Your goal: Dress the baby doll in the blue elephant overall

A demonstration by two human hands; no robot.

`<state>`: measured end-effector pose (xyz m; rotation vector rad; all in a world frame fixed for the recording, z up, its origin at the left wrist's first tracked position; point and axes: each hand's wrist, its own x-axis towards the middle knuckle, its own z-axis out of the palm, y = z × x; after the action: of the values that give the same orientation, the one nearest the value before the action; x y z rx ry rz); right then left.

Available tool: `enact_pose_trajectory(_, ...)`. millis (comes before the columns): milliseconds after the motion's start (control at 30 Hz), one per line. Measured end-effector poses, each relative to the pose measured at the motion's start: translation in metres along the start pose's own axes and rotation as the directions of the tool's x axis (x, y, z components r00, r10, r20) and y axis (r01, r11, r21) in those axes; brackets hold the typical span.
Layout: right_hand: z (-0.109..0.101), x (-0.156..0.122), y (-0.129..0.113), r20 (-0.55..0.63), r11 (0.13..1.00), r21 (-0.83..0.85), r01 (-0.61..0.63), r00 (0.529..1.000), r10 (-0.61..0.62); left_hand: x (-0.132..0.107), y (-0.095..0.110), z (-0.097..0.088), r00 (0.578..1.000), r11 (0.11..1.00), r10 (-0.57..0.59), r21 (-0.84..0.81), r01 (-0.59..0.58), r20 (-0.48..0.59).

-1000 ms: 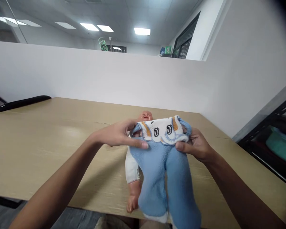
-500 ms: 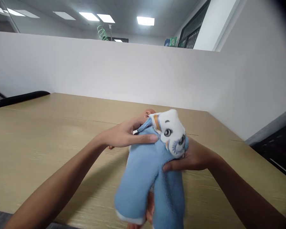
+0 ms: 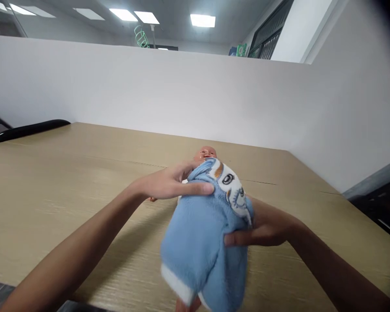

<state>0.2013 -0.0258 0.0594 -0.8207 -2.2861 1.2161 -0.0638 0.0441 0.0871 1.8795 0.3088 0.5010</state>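
Note:
A baby doll (image 3: pixel 206 153) lies on the wooden table (image 3: pixel 68 182), only its head and a bit of one foot showing. Blue fleece pants (image 3: pixel 201 242) with a white animal-face patch cover its body and legs. My left hand (image 3: pixel 172 184) pinches the waistband at the doll's left side, thumb on top. My right hand (image 3: pixel 263 227) grips the pants at the doll's other side, thumb pressed into the fleece. Both hands are closed on the cloth.
A white partition wall (image 3: pixel 149 95) runs along the far edge of the table and turns at the right. A black chair back (image 3: pixel 29 130) shows at the far left. A dark shelf (image 3: pixel 383 212) stands at the right.
The pants' waistband has turned from facing me flat to twisted sideways over the doll, and the legs have bunched up. My right hand has dropped lower along the side.

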Motion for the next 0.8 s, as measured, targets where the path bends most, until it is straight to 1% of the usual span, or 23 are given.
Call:
enact_pose_trajectory(33,0.001,-0.003,0.002,-0.081,0.999,0.033,0.003,0.997,0.0,-0.002,-0.003,-0.002,0.995,1.0,-0.024,-0.007,0.025,0.092)
enact_pose_trajectory(100,0.007,-0.009,0.008,-0.256,0.99,0.143,-0.017,0.965,0.054,-0.006,-0.008,-0.003,0.958,0.997,-0.079,0.021,0.076,0.274)
enact_pose_trajectory(133,0.01,-0.011,0.012,-0.329,0.98,0.195,-0.028,0.94,0.092,-0.009,-0.011,-0.002,0.939,0.996,-0.093,0.042,0.084,0.332)
enact_pose_trajectory(167,0.014,-0.012,0.015,-0.385,0.971,0.234,-0.036,0.914,0.127,-0.011,-0.014,0.0,0.93,0.996,-0.094,0.047,0.082,0.356)
enact_pose_trajectory(200,0.018,-0.013,0.019,-0.422,0.965,0.26,-0.044,0.893,0.155,-0.013,-0.016,0.002,0.934,0.997,-0.076,0.024,0.072,0.349)
enact_pose_trajectory(233,0.022,-0.014,0.021,-0.441,0.959,0.278,-0.059,0.879,0.182,-0.015,-0.019,0.005,0.946,0.998,-0.042,-0.023,0.052,0.321)
enact_pose_trajectory(300,0.026,-0.016,0.023,-0.448,0.941,0.314,-0.123,0.855,0.261,-0.017,-0.023,0.012,0.976,0.991,0.042,-0.134,-0.014,0.214)
enact_pose_trajectory(333,0.027,-0.017,0.022,-0.426,0.93,0.33,-0.162,0.854,0.3,-0.018,-0.025,0.015,0.987,0.985,0.071,-0.164,-0.047,0.146)
enact_pose_trajectory(367,0.028,-0.018,0.02,-0.369,0.92,0.335,-0.202,0.871,0.326,-0.018,-0.025,0.018,0.993,0.983,0.087,-0.169,-0.073,0.075)
enact_pose_trajectory(400,0.027,-0.019,0.018,-0.279,0.915,0.327,-0.237,0.901,0.332,-0.019,-0.025,0.021,0.996,0.984,0.09,-0.156,-0.087,0.013)
enact_pose_trajectory(467,0.027,-0.023,0.014,-0.072,0.919,0.296,-0.259,0.954,0.292,-0.02,-0.021,0.029,0.997,0.991,0.047,-0.121,-0.055,-0.067)
enact_pose_trajectory(500,0.027,-0.024,0.013,-0.007,0.923,0.29,-0.253,0.964,0.266,-0.021,-0.018,0.034,0.997,0.994,0.01,-0.11,-0.019,-0.082)
enact_pose_trajectory(533,0.028,-0.025,0.012,0.005,0.924,0.299,-0.239,0.968,0.25,-0.023,-0.016,0.038,0.996,0.995,-0.029,-0.102,0.021,-0.085)
enact_pose_trajectory(567,0.029,-0.026,0.013,-0.038,0.921,0.325,-0.213,0.97,0.238,-0.025,-0.013,0.042,0.995,0.993,-0.068,-0.098,0.06,-0.079)
enact_pose_trajectory(633,0.032,-0.028,0.015,-0.183,0.912,0.387,-0.138,0.958,0.222,-0.031,-0.011,0.048,0.993,0.988,-0.111,-0.11,0.105,-0.044)
enact_pose_trajectory(667,0.034,-0.028,0.017,-0.238,0.906,0.407,-0.115,0.944,0.227,-0.035,-0.011,0.049,0.994,0.985,-0.11,-0.132,0.107,-0.013)
enact_pose_trajectory(733,0.038,-0.031,0.018,-0.28,0.903,0.406,-0.14,0.922,0.268,-0.042,-0.016,0.05,0.995,0.979,-0.084,-0.182,0.094,0.06)
enact_pose_trajectory(800,0.041,-0.033,0.016,-0.251,0.909,0.344,-0.234,0.91,0.329,-0.049,-0.022,0.051,0.993,0.973,-0.059,-0.217,0.08,0.1)
